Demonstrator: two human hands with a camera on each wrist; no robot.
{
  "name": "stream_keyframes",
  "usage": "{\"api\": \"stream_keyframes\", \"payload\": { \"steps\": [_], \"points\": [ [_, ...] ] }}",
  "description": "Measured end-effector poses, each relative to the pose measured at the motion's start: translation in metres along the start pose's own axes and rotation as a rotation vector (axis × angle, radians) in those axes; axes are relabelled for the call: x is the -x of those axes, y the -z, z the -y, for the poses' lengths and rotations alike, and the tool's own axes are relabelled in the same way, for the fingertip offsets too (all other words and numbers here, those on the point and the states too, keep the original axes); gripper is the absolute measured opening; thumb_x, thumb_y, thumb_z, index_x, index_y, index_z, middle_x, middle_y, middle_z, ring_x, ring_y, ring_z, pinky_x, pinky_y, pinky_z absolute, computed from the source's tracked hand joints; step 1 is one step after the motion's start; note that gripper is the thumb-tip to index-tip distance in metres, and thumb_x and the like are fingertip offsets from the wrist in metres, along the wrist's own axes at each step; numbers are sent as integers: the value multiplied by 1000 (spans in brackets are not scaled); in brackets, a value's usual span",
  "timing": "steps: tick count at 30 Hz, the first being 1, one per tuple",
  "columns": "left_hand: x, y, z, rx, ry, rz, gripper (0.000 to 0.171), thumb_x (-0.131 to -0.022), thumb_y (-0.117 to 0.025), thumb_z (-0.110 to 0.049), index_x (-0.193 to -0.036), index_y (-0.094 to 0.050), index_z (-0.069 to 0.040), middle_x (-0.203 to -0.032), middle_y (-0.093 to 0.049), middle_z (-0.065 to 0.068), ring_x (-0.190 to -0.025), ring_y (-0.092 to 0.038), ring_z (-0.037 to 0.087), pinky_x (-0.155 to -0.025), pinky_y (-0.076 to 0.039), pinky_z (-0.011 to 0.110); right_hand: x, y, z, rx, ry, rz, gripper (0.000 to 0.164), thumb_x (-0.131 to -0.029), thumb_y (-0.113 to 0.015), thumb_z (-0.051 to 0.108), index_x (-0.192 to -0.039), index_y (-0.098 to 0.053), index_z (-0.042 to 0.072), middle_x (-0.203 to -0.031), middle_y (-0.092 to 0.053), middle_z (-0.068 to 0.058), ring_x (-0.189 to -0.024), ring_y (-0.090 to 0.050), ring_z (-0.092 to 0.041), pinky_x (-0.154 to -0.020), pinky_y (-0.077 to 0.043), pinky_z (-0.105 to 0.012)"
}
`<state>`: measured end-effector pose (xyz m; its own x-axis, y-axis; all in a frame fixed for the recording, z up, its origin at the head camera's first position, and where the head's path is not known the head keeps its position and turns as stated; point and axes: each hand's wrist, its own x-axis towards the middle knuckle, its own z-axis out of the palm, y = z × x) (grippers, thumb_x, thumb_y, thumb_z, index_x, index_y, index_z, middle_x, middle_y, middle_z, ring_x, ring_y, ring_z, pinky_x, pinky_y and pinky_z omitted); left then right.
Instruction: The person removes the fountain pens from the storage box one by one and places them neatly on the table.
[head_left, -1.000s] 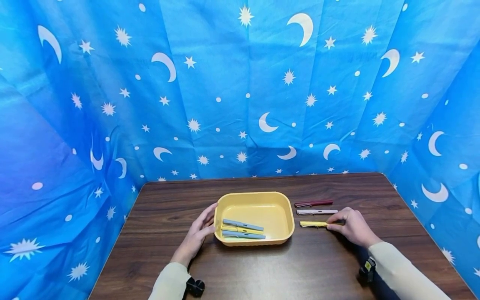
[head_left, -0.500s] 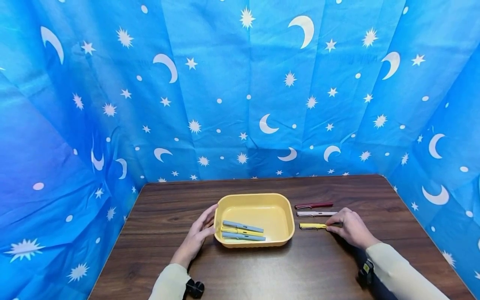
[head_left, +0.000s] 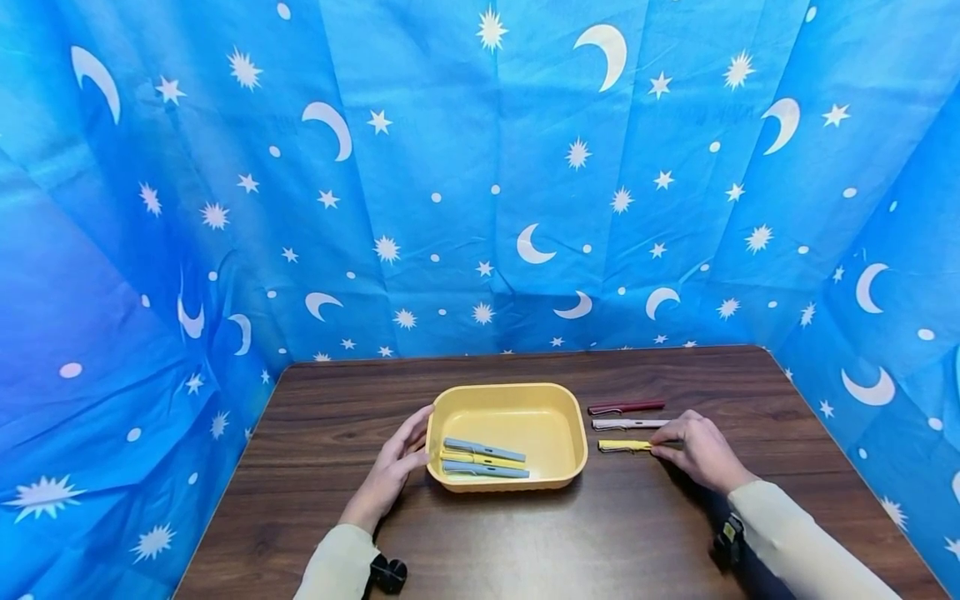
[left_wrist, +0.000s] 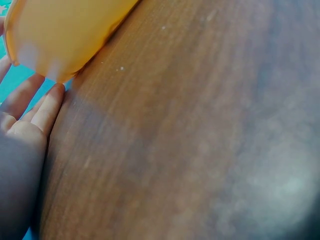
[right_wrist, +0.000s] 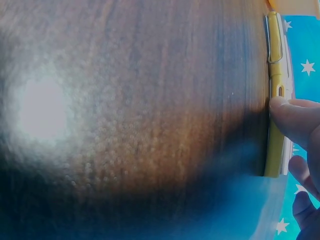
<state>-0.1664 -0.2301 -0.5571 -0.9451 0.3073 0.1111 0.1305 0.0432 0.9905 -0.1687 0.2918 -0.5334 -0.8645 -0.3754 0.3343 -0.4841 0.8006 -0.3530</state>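
Observation:
My right hand [head_left: 699,452] pinches a capped yellow pen [right_wrist: 275,150] between thumb and fingers near the barrel's middle. The pen lies along the table, its wire-clip cap pointing at the tray; the fingers hide its tail in the head view. My left hand [head_left: 392,467] is at the left wall of a yellow tray [head_left: 547,485], with extended fingers touching its outside and the thumb near the rim. Inside the tray, at its left, lie a blue-grey pen [head_left: 483,449], another yellow pen [head_left: 480,460] and a second blue-grey pen [head_left: 487,471], side by side.
Behind the pinched pen lie a pale pen [head_left: 628,424] and a dark red pen [head_left: 626,407], roughly parallel, right of the tray. The dark wood table [head_left: 525,542] ends at a blue curtain [head_left: 450,167] with moons and stars, which also stands at both sides.
My right hand and wrist have shifted very slightly left, still at the yellow pen. The left hand, the tray and the other pens stay as they were.

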Motion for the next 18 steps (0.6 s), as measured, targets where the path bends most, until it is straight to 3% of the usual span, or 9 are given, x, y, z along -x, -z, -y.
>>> {"api": "stream_keyframes", "payload": {
  "steps": [18],
  "points": [
    [-1, 1, 3, -8, -21, 4, 71, -100, -56, -1, -165, -32, -11, -168, -33, 21, -155, -30, 42, -114, -36, 15, -2, -3, -2, 22, -10, -13, 13, -80, -89, 7, -88, -85, 17, -87, -79, 8, -81, -61, -13, -71, -53, -35]
  ]
}}
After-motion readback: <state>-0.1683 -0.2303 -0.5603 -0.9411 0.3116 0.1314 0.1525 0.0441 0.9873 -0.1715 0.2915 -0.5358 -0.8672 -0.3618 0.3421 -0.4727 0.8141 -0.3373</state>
